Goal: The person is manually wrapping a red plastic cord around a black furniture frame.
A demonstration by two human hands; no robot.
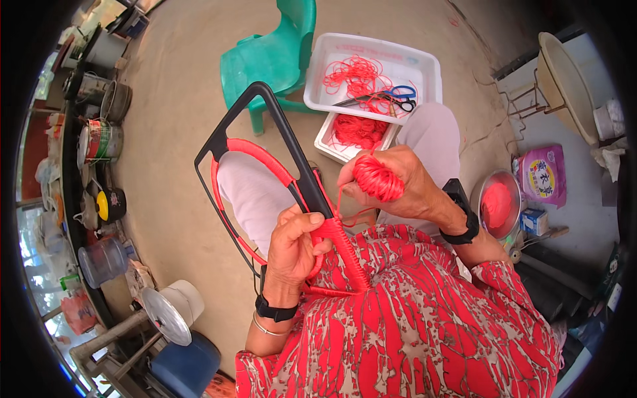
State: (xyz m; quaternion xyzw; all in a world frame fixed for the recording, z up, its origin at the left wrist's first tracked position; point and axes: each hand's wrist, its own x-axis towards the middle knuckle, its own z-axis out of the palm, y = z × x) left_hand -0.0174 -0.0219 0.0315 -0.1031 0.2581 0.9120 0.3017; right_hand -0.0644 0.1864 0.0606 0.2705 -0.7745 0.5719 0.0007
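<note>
A black frame (286,126) with rounded corners rests across my lap, tilted to the left. Red cord is wound in tight coils (350,259) along its near right side, and more red wrapping runs round a curved part at its left. My left hand (290,249) is closed round the frame where the coils meet the bare black bar. Just above and to the right, my right hand (415,182) grips a bundle of red cord (378,178). A loose strand of it hangs down to the frame.
Ahead, a white tray (434,83) holds loose red cord and blue-handled scissors (402,93); it overlaps a smaller white tub (330,147) of cord. A green plastic chair (255,63) stands beside them. At right sits a metal bowl (509,229); pots line the left side.
</note>
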